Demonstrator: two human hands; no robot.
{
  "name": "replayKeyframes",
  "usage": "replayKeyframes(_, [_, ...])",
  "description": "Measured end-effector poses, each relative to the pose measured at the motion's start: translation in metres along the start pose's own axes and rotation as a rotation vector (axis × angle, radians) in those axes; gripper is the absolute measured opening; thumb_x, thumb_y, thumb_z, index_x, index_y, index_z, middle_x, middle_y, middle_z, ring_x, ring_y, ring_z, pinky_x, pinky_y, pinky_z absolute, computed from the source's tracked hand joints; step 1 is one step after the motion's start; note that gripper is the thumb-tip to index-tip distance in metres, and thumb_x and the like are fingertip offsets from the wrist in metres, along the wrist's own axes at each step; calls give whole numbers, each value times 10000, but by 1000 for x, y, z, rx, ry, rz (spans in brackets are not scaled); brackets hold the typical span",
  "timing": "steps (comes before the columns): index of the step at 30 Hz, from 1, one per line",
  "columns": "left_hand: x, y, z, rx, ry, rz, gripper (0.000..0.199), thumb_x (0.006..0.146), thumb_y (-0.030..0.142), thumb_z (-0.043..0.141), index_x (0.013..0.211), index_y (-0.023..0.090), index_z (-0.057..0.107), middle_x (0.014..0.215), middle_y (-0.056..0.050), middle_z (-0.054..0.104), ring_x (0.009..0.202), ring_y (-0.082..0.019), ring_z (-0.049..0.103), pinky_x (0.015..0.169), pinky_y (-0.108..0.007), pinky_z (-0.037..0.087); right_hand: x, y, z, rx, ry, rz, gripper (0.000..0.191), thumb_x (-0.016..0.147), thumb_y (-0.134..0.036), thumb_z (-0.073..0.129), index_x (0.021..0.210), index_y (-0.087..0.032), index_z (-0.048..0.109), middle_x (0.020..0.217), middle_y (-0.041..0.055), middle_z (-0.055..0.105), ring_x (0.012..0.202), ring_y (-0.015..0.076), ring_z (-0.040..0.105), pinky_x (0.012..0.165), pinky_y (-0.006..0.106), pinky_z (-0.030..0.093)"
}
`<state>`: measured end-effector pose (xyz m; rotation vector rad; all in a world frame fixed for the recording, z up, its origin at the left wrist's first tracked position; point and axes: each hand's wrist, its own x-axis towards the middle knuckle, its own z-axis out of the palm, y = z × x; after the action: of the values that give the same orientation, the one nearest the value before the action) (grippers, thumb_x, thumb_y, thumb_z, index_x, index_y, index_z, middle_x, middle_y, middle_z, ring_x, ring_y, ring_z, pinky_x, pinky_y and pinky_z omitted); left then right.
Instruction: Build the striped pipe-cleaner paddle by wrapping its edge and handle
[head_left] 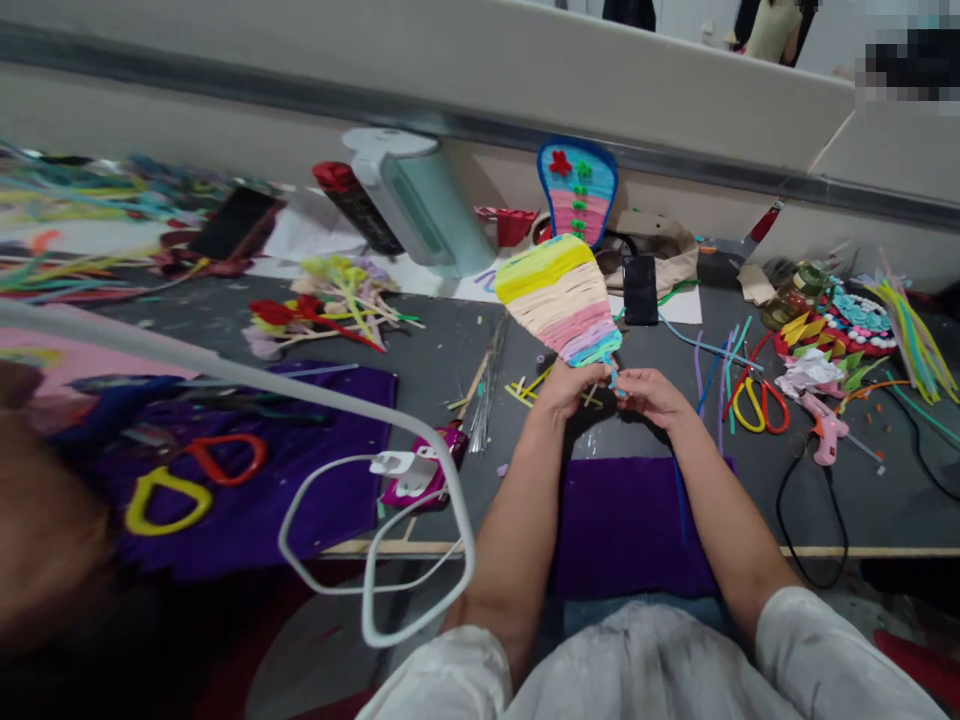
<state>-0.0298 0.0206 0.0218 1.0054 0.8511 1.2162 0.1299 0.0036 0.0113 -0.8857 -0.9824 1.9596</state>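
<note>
A striped pipe-cleaner fan (559, 290), yellow, cream, pink, purple and blue, tilts up to the left above the table. At its narrow blue end, my left hand (568, 388) is closed around the base of the handle. My right hand (654, 396) pinches the blue pipe cleaner (613, 378) twisted at that same end, close beside the left fingers. Below my forearms lies a purple cloth (637, 520) at the table edge. Behind the fan, a second blue-rimmed fan (577, 190) with red and green decorations leans on the wall.
On the right are scissors (761, 405), loose pipe cleaners and a pink glue gun (827, 428) with its cord. A phone (640, 290) and a pale green kettle (427, 200) stand behind. To the left, a white cable (330, 395) crosses in front; another person's blurred arm (45, 510) shows.
</note>
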Motion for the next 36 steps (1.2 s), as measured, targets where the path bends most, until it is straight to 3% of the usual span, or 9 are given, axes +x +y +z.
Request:
replayKeyframes(8, [6, -12, 0, -203, -47, -41, 389, 617, 307, 806, 947, 134, 698, 899, -74, 702, 753, -141, 629, 660, -245, 493, 10, 7, 11, 90, 206, -263, 289, 588, -354, 819, 742, -169, 660, 657, -25, 620, 549, 63, 503, 564, 200, 410])
replayKeyframes(13, [5, -15, 6, -82, -96, 18, 467, 568, 223, 838, 1012, 159, 706, 974, -60, 691, 830, -144, 617, 728, -241, 476, 13, 8, 13, 3, 294, -435, 222, 649, -329, 760, 673, -176, 600, 610, -51, 566, 551, 67, 483, 588, 207, 398])
replayKeyframes(17, [6, -18, 7, -1, -108, -9, 483, 584, 270, 833, 1030, 145, 698, 916, -56, 687, 738, -135, 608, 691, -268, 490, 11, 3, 7, -169, 371, -536, 201, 675, -323, 727, 665, -173, 594, 625, -50, 568, 595, 86, 502, 640, 226, 413])
replayKeyframes(24, [3, -16, 11, 34, -123, 7, 465, 570, 308, 830, 974, 114, 705, 830, -60, 697, 693, -148, 613, 676, -293, 496, 4, -5, 3, -371, 443, -578, 202, 687, -359, 707, 741, -175, 642, 683, -22, 616, 637, 118, 528, 648, 248, 429])
replayKeyframes(29, [2, -14, 16, 39, -88, 46, 435, 565, 276, 824, 959, 128, 715, 787, -45, 689, 667, -134, 589, 627, -265, 472, 3, -8, -1, -337, 414, -545, 216, 718, -385, 687, 729, -172, 652, 657, -27, 601, 599, 93, 490, 613, 226, 403])
replayKeyframes(32, [1, -16, 19, 33, -100, 25, 437, 557, 268, 821, 958, 129, 717, 780, -43, 687, 650, -128, 581, 605, -255, 458, 5, -10, -9, -264, 474, -534, 279, 749, -439, 661, 688, -168, 631, 610, -37, 561, 540, 73, 439, 535, 209, 346])
replayKeyframes(36, [-1, -19, 28, 46, -132, -19, 405, 558, 254, 817, 925, 119, 711, 755, -33, 672, 605, -111, 563, 581, -247, 451, 6, -13, -16, -168, 499, -559, 277, 686, -426, 729, 782, -180, 646, 662, -42, 585, 556, 73, 456, 538, 214, 361])
